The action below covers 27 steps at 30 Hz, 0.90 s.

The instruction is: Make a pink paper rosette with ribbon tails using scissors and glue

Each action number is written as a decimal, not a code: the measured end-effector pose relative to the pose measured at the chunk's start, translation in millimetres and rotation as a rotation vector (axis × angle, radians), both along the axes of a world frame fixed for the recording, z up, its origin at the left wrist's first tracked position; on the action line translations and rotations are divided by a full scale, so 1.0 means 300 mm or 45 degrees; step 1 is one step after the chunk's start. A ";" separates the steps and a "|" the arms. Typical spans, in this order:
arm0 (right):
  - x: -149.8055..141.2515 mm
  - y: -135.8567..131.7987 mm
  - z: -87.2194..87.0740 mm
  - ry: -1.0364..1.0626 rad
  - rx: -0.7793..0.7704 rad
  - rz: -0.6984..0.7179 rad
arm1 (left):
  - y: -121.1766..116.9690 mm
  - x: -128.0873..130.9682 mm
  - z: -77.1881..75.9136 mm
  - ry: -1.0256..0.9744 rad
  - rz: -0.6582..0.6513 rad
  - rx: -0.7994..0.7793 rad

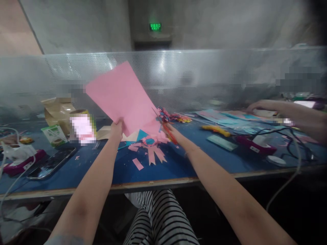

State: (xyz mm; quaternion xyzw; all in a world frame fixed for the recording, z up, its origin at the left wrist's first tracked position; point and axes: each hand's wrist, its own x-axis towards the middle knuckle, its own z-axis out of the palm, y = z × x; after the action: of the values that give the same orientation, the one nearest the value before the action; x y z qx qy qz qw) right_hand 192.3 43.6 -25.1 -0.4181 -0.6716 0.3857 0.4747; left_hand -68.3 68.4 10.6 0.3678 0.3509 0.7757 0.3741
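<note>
My left hand (118, 128) grips the lower edge of a large pink sheet of paper (122, 95), holding it up and tilted above the table. In my right hand (171, 133) is a pair of scissors with orange-red handles (170, 133); the blades lie at the sheet's right edge, and I cannot tell whether they cut into it. Below, between both hands, lies a pink paper rosette (154, 140) with a blue centre and two notched ribbon tails. Blue paper pieces (139, 135) and a small pink strip (138, 164) are beside it.
On the left are a phone (52, 163), a green-and-white packet (54, 135) and a brown paper bag (58, 114). A yellow cutter (216, 130), a purple power strip (256, 145) and cables are on the right. Another person's arm (288, 112) reaches in over blue and pink papers (224, 118).
</note>
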 end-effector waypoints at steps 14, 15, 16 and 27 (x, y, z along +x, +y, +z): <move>0.001 -0.010 0.003 0.062 -0.003 0.032 | -0.013 0.006 0.008 0.007 0.014 -0.010; 0.000 -0.011 0.004 0.064 -0.005 0.034 | -0.013 0.006 0.008 0.002 0.003 0.005; -0.001 -0.012 0.006 0.062 -0.006 0.038 | -0.012 0.006 0.008 -0.003 -0.004 0.017; -0.003 -0.021 0.008 -0.024 0.051 -0.019 | 0.008 -0.010 -0.004 0.027 0.026 0.000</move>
State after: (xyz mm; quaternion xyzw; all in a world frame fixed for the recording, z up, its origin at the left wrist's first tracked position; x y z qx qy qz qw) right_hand 191.4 37.3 -22.7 -0.4172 -0.6806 0.3646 0.4794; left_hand -71.4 70.8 9.5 0.3723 0.3586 0.7756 0.3624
